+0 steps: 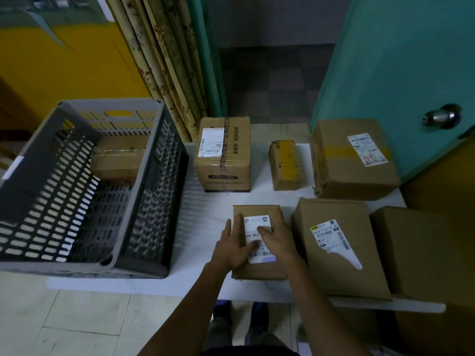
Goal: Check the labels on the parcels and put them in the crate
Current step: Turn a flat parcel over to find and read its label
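A small cardboard parcel (257, 211) with a white label lies at the front middle of the white table (203, 219). My left hand (232, 249) rests on its left edge with straight fingers. My right hand (276, 238) lies flat over the label, fingers pointing forward. The grey slotted crate (144, 191) stands on the table's left half and holds one brown parcel (117, 156) at its far end. Several more parcels sit on the table: a tall one (223, 152), a small yellow-taped one (285, 160), a large one (352, 155), a labelled one (336, 242) and a plain one (421, 250).
A teal door (395, 60) with a metal knob (443, 116) stands open at the right, right behind the table. A patterned curtain (164, 60) hangs behind the crate. Tiled floor and my shoes show below the table's front edge.
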`<state>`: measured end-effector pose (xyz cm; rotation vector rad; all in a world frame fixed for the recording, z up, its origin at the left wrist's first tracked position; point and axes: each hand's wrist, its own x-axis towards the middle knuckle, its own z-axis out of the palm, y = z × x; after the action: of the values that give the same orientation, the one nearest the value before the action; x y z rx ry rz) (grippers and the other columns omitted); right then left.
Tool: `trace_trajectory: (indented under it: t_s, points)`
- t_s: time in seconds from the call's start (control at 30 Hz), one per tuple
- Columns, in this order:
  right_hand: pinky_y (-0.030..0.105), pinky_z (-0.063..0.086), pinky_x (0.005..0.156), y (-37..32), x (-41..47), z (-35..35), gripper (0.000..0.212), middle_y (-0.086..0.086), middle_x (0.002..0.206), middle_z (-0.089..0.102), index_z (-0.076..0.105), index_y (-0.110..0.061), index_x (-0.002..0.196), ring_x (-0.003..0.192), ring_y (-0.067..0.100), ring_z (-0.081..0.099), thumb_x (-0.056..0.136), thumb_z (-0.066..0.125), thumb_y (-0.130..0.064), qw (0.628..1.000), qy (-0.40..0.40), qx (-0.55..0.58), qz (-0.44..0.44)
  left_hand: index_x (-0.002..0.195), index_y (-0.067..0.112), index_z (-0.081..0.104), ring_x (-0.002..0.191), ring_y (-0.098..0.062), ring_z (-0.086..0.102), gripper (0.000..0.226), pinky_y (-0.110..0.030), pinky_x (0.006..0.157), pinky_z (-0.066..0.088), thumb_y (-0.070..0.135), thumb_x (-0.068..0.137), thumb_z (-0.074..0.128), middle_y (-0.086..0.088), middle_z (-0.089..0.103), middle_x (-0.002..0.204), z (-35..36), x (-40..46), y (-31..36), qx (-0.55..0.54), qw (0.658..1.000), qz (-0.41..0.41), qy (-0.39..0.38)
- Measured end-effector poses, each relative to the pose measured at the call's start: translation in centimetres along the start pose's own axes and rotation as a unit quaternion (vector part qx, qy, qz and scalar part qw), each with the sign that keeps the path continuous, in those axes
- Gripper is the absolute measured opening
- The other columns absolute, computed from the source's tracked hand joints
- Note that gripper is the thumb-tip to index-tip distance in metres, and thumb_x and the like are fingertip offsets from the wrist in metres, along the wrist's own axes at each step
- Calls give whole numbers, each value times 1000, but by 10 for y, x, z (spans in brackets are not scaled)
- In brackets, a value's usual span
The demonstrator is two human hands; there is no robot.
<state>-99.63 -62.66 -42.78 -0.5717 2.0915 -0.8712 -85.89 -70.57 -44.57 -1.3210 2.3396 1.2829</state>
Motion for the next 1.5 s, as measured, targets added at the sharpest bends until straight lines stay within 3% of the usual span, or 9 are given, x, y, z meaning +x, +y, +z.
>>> trace_trajectory:
  t_s: [0.07,0.2,0.33,0.47,0.73,0.87,1.0,1.3,1.5]
  points:
    - [23,52,75,0,1,-1,70,8,131,61,22,-28,155,105,17,61,98,59,-11,1000,2,-7,-1,160,38,-7,148,-28,36,106,-52,114,43,70,85,60,0,17,169,0,-1,-1,-50,999,11,-3]
    - [15,46,65,-5,-1,-7,73,9,132,62,21,-28,158,102,13,58,98,56,-5,1000,7,3,2,156,41,13,137,-17,47,91,-44,110,47,51,87,72,6,36,159,-4,-2,6,-104,994,33,16]
    - [29,59,73,-22,-4,-20,76,8,133,63,21,-37,157,107,22,65,98,56,-5,998,20,52,5,161,36,12,140,-17,43,95,-43,113,44,49,87,70,7,33,161,-21,-2,20,-143,987,55,46]
    - [47,59,92,-46,-5,-35,72,4,133,62,24,-38,155,108,24,66,98,59,-11,996,37,86,-14,155,41,16,133,-4,37,75,-20,105,36,30,99,65,14,32,154,-46,-6,43,-170,979,83,78]
    - [26,53,68,-101,-24,-76,53,-11,126,66,48,-34,143,94,6,66,95,69,-28,973,76,206,-69,160,40,20,143,-14,40,90,-43,119,36,44,82,65,7,34,161,-98,-27,84,-278,943,117,141]
    - [38,61,82,-126,-41,-102,46,-18,109,69,56,-32,136,97,9,71,93,71,-28,951,101,273,-100,156,41,26,122,1,52,78,-23,97,46,36,90,68,28,48,131,-126,-50,111,-344,911,163,155]
    - [36,60,82,-150,-53,-128,43,-11,114,72,61,-32,130,97,11,73,90,76,-29,929,132,319,-132,142,34,52,108,9,61,56,-13,83,51,37,87,63,21,59,129,-142,-78,130,-392,875,224,174]
    - [45,61,85,-188,-80,-141,35,-8,101,76,59,-30,120,89,15,75,90,73,-41,928,128,325,-130,152,45,21,130,14,47,92,-10,95,46,53,74,70,53,45,131,-166,-113,143,-318,884,318,128]
    - [40,59,79,-194,-104,-135,37,-6,114,74,63,-37,123,104,18,73,89,68,-52,910,67,360,-193,154,46,25,127,-3,59,106,-19,91,53,40,67,86,24,59,138,-180,-117,133,-349,870,315,148]
